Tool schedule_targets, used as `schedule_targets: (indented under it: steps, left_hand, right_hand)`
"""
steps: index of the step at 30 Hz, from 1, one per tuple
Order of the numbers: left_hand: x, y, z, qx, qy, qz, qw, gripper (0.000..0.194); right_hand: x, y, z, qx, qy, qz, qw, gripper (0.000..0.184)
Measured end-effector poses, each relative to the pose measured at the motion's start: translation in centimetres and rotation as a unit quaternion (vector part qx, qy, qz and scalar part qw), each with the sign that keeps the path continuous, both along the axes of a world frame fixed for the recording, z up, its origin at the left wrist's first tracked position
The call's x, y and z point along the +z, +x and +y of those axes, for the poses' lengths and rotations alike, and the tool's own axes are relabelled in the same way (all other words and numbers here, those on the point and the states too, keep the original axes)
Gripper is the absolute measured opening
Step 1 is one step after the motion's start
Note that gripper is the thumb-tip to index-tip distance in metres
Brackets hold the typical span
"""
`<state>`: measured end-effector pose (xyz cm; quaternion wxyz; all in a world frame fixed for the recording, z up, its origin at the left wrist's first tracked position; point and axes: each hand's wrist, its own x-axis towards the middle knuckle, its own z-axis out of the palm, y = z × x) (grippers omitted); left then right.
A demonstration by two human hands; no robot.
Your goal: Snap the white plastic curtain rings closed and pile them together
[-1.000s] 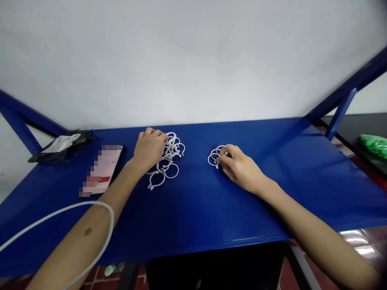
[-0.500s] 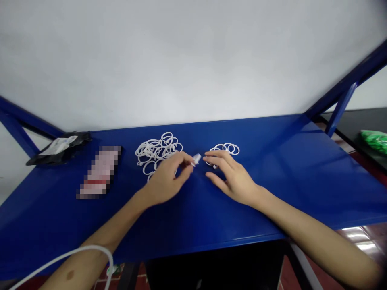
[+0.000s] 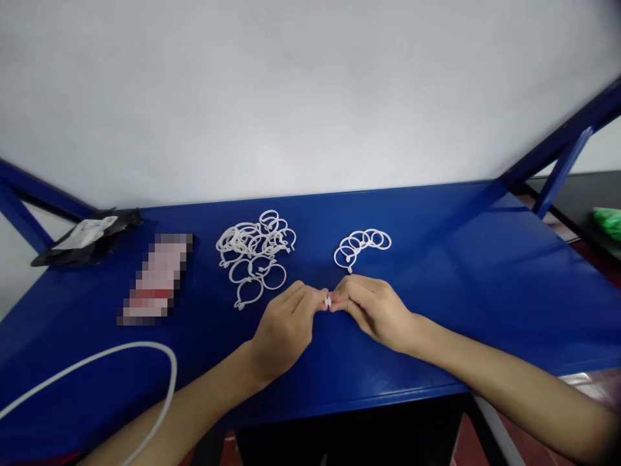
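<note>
My left hand (image 3: 286,327) and my right hand (image 3: 376,307) meet fingertip to fingertip over the blue table (image 3: 460,272). Between them they pinch one small white plastic ring (image 3: 328,301), mostly hidden by the fingers. A loose pile of white rings (image 3: 255,252) lies behind my left hand. A short overlapping row of white rings (image 3: 361,244) lies behind my right hand.
A blurred phone-like slab (image 3: 155,278) lies at the left, with a black pouch bearing a white label (image 3: 87,236) behind it. A white cable (image 3: 121,353) loops over my left forearm. Blue frame struts (image 3: 557,158) rise at the right, with something green (image 3: 609,223) beyond.
My left hand left the ring pile with one ring and came toward me. My right hand left the row of rings and joined it; both now pinch the ring together.
</note>
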<state>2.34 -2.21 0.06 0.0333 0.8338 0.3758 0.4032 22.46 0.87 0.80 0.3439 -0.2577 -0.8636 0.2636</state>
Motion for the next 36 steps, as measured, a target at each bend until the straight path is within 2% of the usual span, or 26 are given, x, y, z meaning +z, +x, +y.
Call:
schedule_targets:
  steps: [5,10,14,17,21,23,25,29,32,36]
  left_hand:
    - [0.0,0.1,-0.5,0.024,0.096,0.075,0.992,0.013]
    - [0.0,0.3,-0.4,0.032,0.132,0.104,0.985,0.015]
    - [0.9,-0.3,0.5,0.015,0.123,0.100,0.987,0.014]
    - [2.0,-1.7,1.7,0.001,0.110,0.139,0.984,0.023]
    - [3.1,-4.1,3.1,0.089,0.057,0.129,0.986,0.017]
    - [3.3,-5.0,3.4,0.126,0.031,0.156,0.979,0.011]
    - [3.2,-5.5,3.6,0.137,-0.008,0.219,0.966,0.013]
    - [2.5,-5.6,3.6,0.110,-0.064,0.321,0.939,0.025]
    - [2.0,-5.4,3.5,0.096,-0.059,0.340,0.934,0.017]
    - [1.8,-5.0,3.3,0.076,-0.048,0.317,0.944,0.017]
  right_hand:
    - [0.3,0.1,-0.5,0.005,0.076,-0.060,0.995,0.021]
    - [0.5,0.0,-0.3,0.004,0.103,-0.080,0.992,0.023]
    - [1.5,0.6,0.8,0.009,0.097,-0.043,0.994,0.018]
    - [2.4,1.7,2.2,0.000,0.112,-0.072,0.991,0.015]
    - [3.0,3.7,3.7,-0.050,0.109,-0.171,0.978,0.022]
    - [3.1,4.4,4.1,-0.070,0.101,-0.226,0.966,0.023]
    - [3.0,4.8,4.3,-0.064,0.098,-0.259,0.959,0.023]
    - [2.8,4.8,4.6,-0.035,0.090,-0.274,0.957,0.029]
    - [2.6,4.8,4.7,-0.035,0.086,-0.282,0.955,0.031]
    - [2.5,4.9,4.7,-0.034,0.098,-0.286,0.953,0.032]
